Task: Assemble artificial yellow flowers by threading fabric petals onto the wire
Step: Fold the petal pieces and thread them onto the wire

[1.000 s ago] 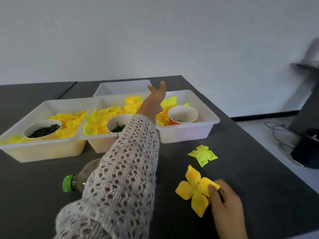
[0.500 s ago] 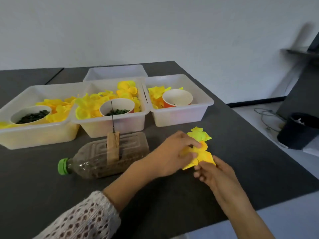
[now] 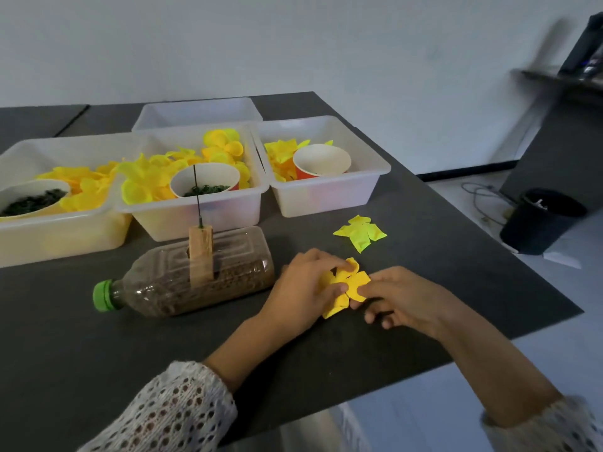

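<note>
Both hands pinch a yellow fabric petal piece [image 3: 342, 288] over the dark table [image 3: 98, 347], left hand [image 3: 305, 290] and right hand [image 3: 396, 296] gripping opposite sides. The upright wire [image 3: 196, 194], mounted on a bottle [image 3: 195, 275], stands bare; threading appears unstarted, with a second petal piece [image 3: 360, 232] waiting nearby.

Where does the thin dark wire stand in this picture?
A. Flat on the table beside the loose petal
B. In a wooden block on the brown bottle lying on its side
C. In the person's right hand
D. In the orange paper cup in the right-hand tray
B: the wire rises upright from the wooden block set on the lying bottle.
</note>
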`<state>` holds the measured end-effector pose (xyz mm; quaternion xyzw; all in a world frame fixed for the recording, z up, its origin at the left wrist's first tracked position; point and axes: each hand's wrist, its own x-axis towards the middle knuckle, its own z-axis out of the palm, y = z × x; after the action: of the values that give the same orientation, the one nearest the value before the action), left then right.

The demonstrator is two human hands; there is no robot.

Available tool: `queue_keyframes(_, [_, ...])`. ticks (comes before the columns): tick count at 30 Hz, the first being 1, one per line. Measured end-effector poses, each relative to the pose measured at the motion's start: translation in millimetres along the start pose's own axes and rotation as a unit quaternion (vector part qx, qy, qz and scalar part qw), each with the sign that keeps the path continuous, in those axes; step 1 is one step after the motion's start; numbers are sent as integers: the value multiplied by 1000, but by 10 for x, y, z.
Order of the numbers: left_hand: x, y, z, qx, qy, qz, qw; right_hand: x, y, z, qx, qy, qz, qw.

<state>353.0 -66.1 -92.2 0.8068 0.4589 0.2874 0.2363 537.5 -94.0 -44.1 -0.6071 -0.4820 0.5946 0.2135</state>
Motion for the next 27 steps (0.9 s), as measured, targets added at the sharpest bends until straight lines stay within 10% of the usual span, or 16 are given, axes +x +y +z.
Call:
queue_keyframes(6, [-73, 6, 93, 26, 37, 0, 999, 67, -89, 22, -168, 46, -1, 985])
queue_keyframes(27, [-73, -10, 95, -13, 58, 14, 998, 194, 75, 83, -242, 126, -126, 954])
